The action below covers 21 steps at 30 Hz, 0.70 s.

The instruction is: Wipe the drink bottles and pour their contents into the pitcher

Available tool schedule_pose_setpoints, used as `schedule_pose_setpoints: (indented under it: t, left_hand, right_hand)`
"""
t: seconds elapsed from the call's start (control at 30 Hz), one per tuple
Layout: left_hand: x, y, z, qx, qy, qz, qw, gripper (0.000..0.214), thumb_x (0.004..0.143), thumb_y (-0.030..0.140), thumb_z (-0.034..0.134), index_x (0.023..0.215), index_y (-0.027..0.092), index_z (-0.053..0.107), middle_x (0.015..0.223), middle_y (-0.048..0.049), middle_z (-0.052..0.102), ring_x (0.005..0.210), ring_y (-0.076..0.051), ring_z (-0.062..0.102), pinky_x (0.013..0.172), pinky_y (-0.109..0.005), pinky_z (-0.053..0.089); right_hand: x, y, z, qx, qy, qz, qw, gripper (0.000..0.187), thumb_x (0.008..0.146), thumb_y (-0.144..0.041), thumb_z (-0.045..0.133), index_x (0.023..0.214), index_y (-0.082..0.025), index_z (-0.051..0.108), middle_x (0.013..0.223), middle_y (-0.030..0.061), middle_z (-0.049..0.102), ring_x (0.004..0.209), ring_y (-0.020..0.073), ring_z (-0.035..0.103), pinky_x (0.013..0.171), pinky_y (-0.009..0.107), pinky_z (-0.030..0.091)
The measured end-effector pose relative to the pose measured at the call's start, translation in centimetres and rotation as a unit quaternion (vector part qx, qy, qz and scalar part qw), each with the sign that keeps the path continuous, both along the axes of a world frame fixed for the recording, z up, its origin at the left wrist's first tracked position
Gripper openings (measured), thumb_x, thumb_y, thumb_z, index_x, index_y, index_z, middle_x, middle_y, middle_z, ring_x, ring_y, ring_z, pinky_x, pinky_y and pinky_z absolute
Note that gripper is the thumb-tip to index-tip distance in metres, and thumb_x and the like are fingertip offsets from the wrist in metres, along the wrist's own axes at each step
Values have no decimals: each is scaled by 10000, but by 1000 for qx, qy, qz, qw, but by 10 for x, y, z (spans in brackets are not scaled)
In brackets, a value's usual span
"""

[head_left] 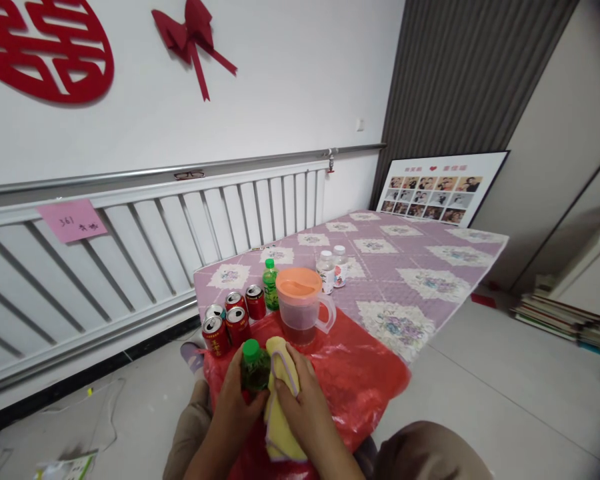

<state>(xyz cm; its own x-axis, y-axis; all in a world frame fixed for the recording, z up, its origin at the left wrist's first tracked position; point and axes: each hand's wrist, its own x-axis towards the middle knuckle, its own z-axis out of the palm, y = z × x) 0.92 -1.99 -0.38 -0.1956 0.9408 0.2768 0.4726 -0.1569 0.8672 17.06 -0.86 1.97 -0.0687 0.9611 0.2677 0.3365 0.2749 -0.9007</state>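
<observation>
My left hand [239, 399] is wrapped round a green-capped plastic bottle [253, 363] at the near edge of the table. Pressed up to the bottle's right side is a folded yellow cloth [283, 427] with a pale purple hem, gripped by my right hand [303, 389]. A red plastic bag [353, 373] lies spread beneath. Just beyond, on the red plastic, stands a clear pitcher [300, 313] with an orange lid and some brownish liquid at its bottom. The lower part of the held bottle is hidden by my hands.
Several drink cans [237, 321] stand left of the pitcher, with another green bottle [270, 283] behind them. Two white-capped bottles [326, 270] are right of it. The purple floral tablecloth [373, 247] reaches back towards a framed photo board [437, 190]. A white radiator [155, 233] runs along the wall.
</observation>
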Motion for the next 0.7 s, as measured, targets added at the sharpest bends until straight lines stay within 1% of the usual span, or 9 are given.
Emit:
schedule_pose_setpoints:
  t: [0.1,0.17,0.2,0.27,0.33,0.43,0.5,0.6,0.7]
  left_hand:
    - [3,-1,7,-5,-25,-9,1000,740,714,217,679,1386,165,373,1381,-181,551,1261,-317,554,1019,-456,495]
    - [5,-2,11,-8,-39,-19,999,728,734,241,687,1390,181,376,1396,-172,540,1263,-312,552,1017,-444,496]
    - [5,-2,13,-11,-39,-20,999,726,743,249,685,1395,184,375,1397,-168,539,1265,-311,550,1027,-447,487]
    - [4,-3,13,-16,-26,-12,999,737,742,248,682,1407,179,371,1372,-162,560,1268,-314,545,1059,-468,457]
    - [2,-5,11,-17,-5,-5,1000,762,719,225,683,1414,170,376,1322,-158,598,1275,-324,537,1085,-492,427]
    - [-2,-8,8,-16,0,-9,1000,748,728,198,647,1424,166,376,1271,-151,631,1289,-323,526,1088,-499,423]
    - [-5,-10,7,-27,-11,-18,999,713,767,204,610,1437,181,366,1280,-140,626,1296,-311,523,1084,-490,430]
    - [-7,-13,8,-50,-13,-27,998,677,813,227,578,1451,202,352,1316,-128,603,1301,-296,521,1078,-477,439]
    - [-8,-14,9,-57,-14,-19,998,667,804,236,596,1432,191,375,1347,-133,580,1291,-297,525,1063,-467,452]
  right_hand:
    - [-2,-9,27,35,13,12,999,564,833,-229,529,1392,-200,454,1413,116,505,1313,221,487,1096,368,412]
    - [-4,-10,35,50,18,24,998,570,832,-229,535,1395,-206,448,1412,112,504,1310,215,488,1091,355,417]
    - [-5,-9,34,50,19,23,998,576,826,-223,537,1395,-205,450,1412,114,506,1310,217,490,1091,359,416]
    - [-5,-2,24,35,16,9,999,577,812,-206,533,1385,-189,471,1405,127,518,1305,232,498,1095,387,410]
    - [-4,6,7,9,12,-6,1000,559,802,-189,521,1361,-173,509,1382,138,549,1289,249,517,1092,421,411]
    - [1,15,-20,-20,-5,21,1000,545,792,-160,511,1334,-185,551,1330,119,607,1262,249,547,1086,436,416]
    - [4,17,-33,-28,-17,30,999,544,785,-152,511,1326,-176,563,1309,121,624,1252,253,557,1082,445,418]
    - [5,17,-41,-27,-25,27,999,549,777,-145,514,1324,-164,565,1296,129,630,1242,257,564,1079,448,420]
    - [3,14,-34,-17,-19,20,999,552,783,-140,515,1333,-164,550,1314,132,612,1251,254,554,1080,438,418]
